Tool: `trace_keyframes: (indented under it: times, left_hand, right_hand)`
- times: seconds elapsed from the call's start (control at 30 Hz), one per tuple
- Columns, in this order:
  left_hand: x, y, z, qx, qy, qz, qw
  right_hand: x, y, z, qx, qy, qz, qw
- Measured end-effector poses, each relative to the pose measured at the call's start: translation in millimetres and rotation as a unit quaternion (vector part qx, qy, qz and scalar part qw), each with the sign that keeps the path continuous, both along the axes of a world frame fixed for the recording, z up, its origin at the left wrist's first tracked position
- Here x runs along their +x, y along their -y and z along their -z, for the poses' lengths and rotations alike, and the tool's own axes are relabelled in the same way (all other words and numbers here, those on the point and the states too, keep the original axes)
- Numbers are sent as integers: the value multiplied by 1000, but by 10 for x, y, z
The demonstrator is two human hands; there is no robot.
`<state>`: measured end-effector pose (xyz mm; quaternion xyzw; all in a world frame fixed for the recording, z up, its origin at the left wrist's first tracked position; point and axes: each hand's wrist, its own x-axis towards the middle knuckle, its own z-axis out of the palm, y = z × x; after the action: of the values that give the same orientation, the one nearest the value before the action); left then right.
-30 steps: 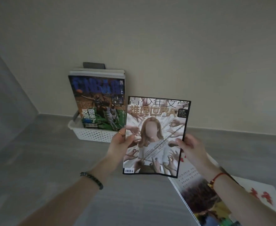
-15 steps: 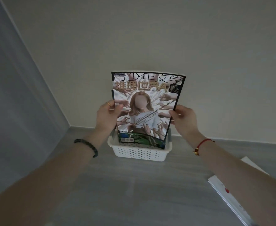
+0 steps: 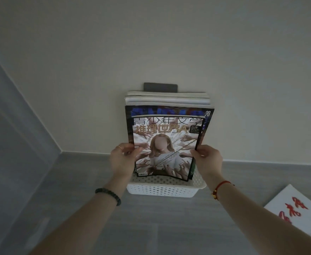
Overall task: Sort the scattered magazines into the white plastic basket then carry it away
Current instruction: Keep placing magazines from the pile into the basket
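Head view: the upright stack (image 3: 167, 100) behind your grip could topple forward out of the white basket (image 3: 162, 191) below it. Your magazine (image 3: 165, 150), lower edge just inside the basket, bows. Left hand (image 3: 121, 161) and right hand (image 3: 208, 161) pinch its sides; release unevenly and it slumps.

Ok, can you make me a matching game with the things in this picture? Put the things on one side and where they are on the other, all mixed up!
Things:
1. white basket
2. chain-cover magazine
3. white magazine with red writing
4. dark bead bracelet

Places:
A. on the left wrist
B. flat on the floor, at the right
C. held by the left hand and the right hand
D. on the floor by the wall, with magazines standing in it

Pairs: 1-D, 2-C, 3-B, 4-A.
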<state>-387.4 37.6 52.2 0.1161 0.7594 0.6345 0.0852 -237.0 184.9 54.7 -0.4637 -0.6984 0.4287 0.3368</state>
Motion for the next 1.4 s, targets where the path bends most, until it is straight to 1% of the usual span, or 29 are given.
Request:
trace_keyframes:
  times: [0.1, 0.2, 0.27, 0.33, 0.43, 0.57, 0.63, 0.7, 0.77, 0.87, 0.97, 1.1, 1.2, 1.33, 1.4]
  left_hand:
    - [-18, -29, 96, 20, -1, -15, 1000]
    - [0, -61, 99, 15, -12, -36, 999]
    - [20, -69, 91, 15, -1, -60, 998]
    - [38, -63, 73, -5, 5, -76, 997]
    - [81, -50, 60, -17, -10, -66, 998]
    - [291, -48, 62, -20, -11, -33, 999]
    - [509, -68, 46, -29, -11, -17, 999]
    - [795, -122, 32, -9, 14, 40, 999]
    - [1124, -193, 25, -7, 45, 100, 994]
    - [1659, -332, 55, -11, 116, 148, 982]
    - [2225, -508, 124, -31, 186, 198, 962]
    - [2911, -765, 293, -59, 232, 237, 942]
    - [3334, -897, 420, -90, 256, 249, 930]
    - [3787, -1032, 575, -151, 245, 249, 925]
    - [3972, -1089, 615, -161, 244, 237, 926]
  right_hand:
    - [-25, -26, 69, -1, -8, 20, 1000]
    - [-40, -37, 56, 6, 2, 20, 1000]
    - [-30, -45, 46, 9, 19, 12, 1000]
    - [-9, -58, 22, 9, 52, -13, 999]
    - [90, -90, -17, 3, 73, -49, 996]
    - [407, -189, -119, -14, 53, -50, 997]
    - [644, -249, -193, -33, 32, -53, 998]
    - [920, -317, -265, -39, 14, -53, 998]
    - [1221, -409, -302, -35, 14, -49, 998]
    - [1748, -583, -271, -46, 23, -41, 998]
    - [2305, -772, -158, -67, 45, -12, 997]
    - [2973, -952, -11, -91, 65, 8, 994]
    - [3404, -1060, 77, -98, 73, 7, 992]
    - [3896, -1189, 213, -110, 122, -17, 986]
    - [4105, -1257, 307, -105, 154, -23, 982]
